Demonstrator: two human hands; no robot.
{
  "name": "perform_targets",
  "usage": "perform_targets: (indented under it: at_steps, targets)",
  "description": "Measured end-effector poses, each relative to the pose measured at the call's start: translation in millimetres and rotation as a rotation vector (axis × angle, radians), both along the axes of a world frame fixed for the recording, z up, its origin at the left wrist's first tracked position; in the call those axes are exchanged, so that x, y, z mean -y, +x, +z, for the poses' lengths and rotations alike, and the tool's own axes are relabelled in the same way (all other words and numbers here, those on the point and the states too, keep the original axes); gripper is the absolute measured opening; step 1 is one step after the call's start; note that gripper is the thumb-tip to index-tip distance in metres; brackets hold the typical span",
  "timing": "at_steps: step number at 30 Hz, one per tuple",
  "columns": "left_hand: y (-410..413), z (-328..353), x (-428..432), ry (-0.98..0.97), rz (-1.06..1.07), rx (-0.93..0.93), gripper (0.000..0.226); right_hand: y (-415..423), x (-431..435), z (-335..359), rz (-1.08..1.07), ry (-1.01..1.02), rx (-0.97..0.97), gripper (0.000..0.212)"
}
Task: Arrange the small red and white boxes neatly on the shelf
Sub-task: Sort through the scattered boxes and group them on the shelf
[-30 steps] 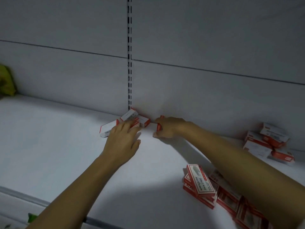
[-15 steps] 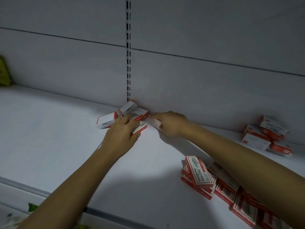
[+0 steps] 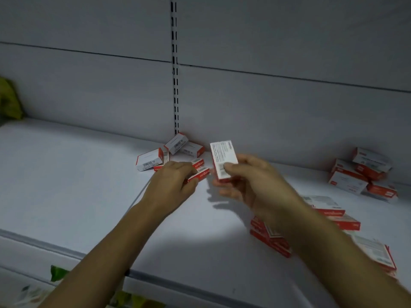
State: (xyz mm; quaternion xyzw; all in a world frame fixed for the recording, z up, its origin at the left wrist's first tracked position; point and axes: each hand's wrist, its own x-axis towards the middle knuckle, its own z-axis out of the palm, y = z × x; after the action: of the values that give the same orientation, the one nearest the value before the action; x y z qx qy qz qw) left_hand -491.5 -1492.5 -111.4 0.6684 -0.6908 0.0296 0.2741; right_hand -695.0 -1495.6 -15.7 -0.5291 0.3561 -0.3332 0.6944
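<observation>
One small red and white box (image 3: 223, 161) stands on end in the right hand (image 3: 253, 178), raised clear of the shelf (image 3: 77, 174), its white printed face and barcode turned towards me. The thumb lies across that face low down and the fingers curl behind it, so I read the hold as a firm pinch. Just to its left the left hand (image 3: 171, 181) reaches in palm down, fingers bent round a second box (image 3: 201, 175) that lies flat with its red edge showing. I cannot tell whether that one rests on the shelf or is lifted a little. A third box (image 3: 196, 162) lies flat against its far side.

Behind the left hand, at the foot of the back panel (image 3: 278, 112), sits a loose cluster: a barcode box (image 3: 149, 160) on the left, a tilted box (image 3: 175, 143) leaning up, and a low box (image 3: 193, 150) partly under it.

Well to the right, a far heap (image 3: 360, 172) of the same boxes is piled against the panel. Nearer the front edge, a near heap (image 3: 271, 236) lies jumbled, partly hidden behind the right forearm.

A slotted upright (image 3: 175, 74) runs down the panel to the cluster. A yellow-green object (image 3: 9, 98) sits at the far left, and green scraps (image 3: 57, 272) show below the shelf's front edge.
</observation>
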Motion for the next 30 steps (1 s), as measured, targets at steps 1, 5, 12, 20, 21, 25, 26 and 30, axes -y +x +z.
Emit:
perform_targets:
  at_steps: [1, 5, 12, 20, 21, 25, 26, 30]
  targets:
    - [-1.6, 2.2, -1.8, 0.005, -0.027, -0.016, 0.031, 1.0, -14.2, -8.7, -0.019, 0.04, 0.051, 0.029]
    - [-8.5, 6.7, -6.8, 0.086, -0.011, -0.017, 0.041, 15.6, -55.9, -47.6, -0.144, -0.205, -0.124, 0.028]
    - [-10.1, 13.3, -14.2, 0.132, 0.046, -0.075, 0.045, 19.9, -71.2, -88.8, -0.311, -0.453, -0.203, 0.036]
    - [-16.2, 26.8, -48.8, 0.172, -0.036, -0.527, 0.014, 16.6, -69.7, -86.0, -0.373, -0.472, -0.117, 0.031]
    - [-20.0, 26.0, -57.1, 0.186, -0.047, -0.551, 0.012, 15.5, -72.2, -85.8, -0.379, -0.497, -0.129, 0.034]
    - [-43.0, 25.0, -85.7, 0.177, -0.107, -0.554, 0.022, -9.8, -97.8, -86.4, -0.399, -0.601, -0.158, 0.04]
    - [-51.0, 24.3, -91.4, 0.194, -0.134, -0.563, 0.026, -22.0, -105.1, -87.0, -0.418, -0.609, -0.158, 0.037]
    - [-91.1, 20.8, -110.4, 0.344, -0.306, -0.58, 0.036, -76.5, -128.9, -86.2, -0.544, -0.564, -0.138, 0.023]
